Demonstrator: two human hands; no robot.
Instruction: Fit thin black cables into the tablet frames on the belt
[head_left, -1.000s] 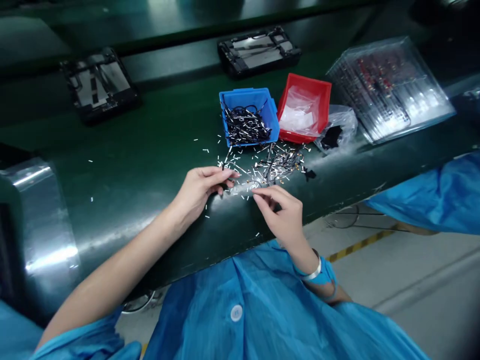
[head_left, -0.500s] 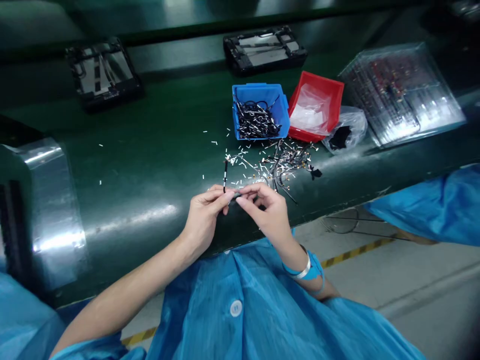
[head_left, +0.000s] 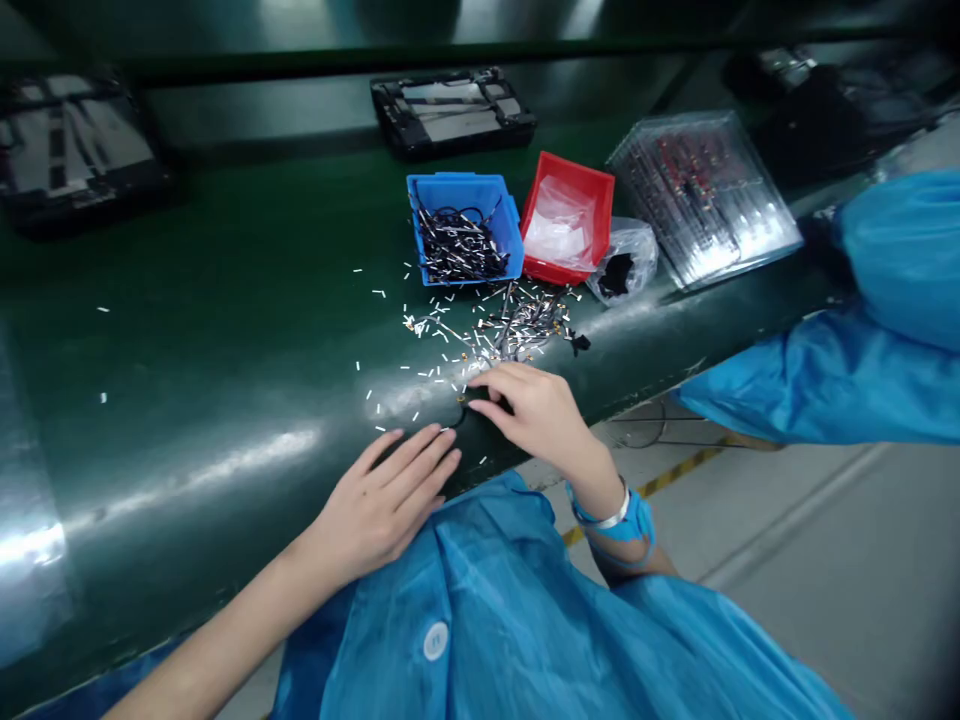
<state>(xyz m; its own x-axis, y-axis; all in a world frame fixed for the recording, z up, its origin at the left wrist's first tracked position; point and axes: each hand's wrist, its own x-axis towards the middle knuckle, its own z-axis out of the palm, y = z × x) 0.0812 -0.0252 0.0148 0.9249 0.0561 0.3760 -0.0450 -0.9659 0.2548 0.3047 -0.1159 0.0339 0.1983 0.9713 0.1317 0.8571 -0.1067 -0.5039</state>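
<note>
My left hand lies flat at the front edge of the green work surface, palm down, with its fingers stretched out. Just beyond its fingertips is a short black cable with a small gold-coloured end. My right hand is bent over the surface beside that cable. Its thumb and forefinger tips are a little apart, close to the gold end; whether the thumb touches it I cannot tell. Beyond my hands lies a loose heap of thin cables with metal ends, among many scattered small white pieces.
Behind the heap stand a blue bin full of black cables and a red bin with clear plastic bags. A bag with black pieces and clear stacked trays are farther right. Open black devices sit behind. Another person's blue sleeve is at right.
My hands came together around a black cable, then parted. The cable now lies on the surface; my left hand has flattened near the edge. A co-worker's sleeve reaches farther in at right.
</note>
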